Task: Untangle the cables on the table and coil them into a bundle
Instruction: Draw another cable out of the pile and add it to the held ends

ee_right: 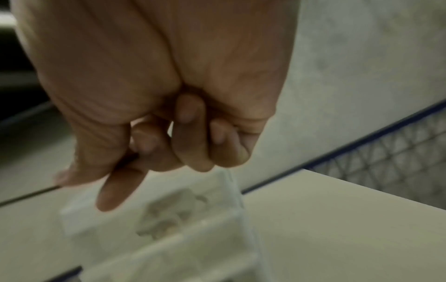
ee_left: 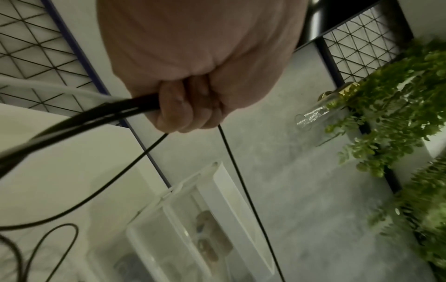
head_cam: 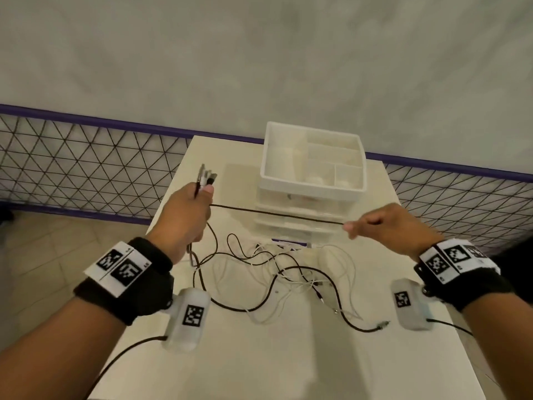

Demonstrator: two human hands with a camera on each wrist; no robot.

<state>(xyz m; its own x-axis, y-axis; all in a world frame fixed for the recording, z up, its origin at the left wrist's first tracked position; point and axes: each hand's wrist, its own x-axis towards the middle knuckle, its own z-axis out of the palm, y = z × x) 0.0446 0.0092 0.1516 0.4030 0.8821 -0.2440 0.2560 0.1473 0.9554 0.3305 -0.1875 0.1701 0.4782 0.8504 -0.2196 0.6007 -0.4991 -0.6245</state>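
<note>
A black cable (head_cam: 277,215) is held taut between the hands – the left hand (head_cam: 189,210) is fisted round several gathered plug ends (head_cam: 206,177), the right hand (head_cam: 383,223) pinches the strand between thumb and forefinger. Untangling appears to be under way; next, that strand would likely be drawn free of the tangle (head_cam: 288,272) lying on the table (head_cam: 288,356) below both hands and looped toward the left. One tangle is counted – its separate black and white cables cannot be told, perhaps four or five

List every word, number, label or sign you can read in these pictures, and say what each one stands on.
No word or number can be read.
The left wrist band carries square black-and-white marker codes and tiny characters, too small to read.
The right wrist band carries the same kind of codes, no legible text.
Both wrist cameras carry one marker code each.
The purple label under the white organizer tray is blurred.
</note>
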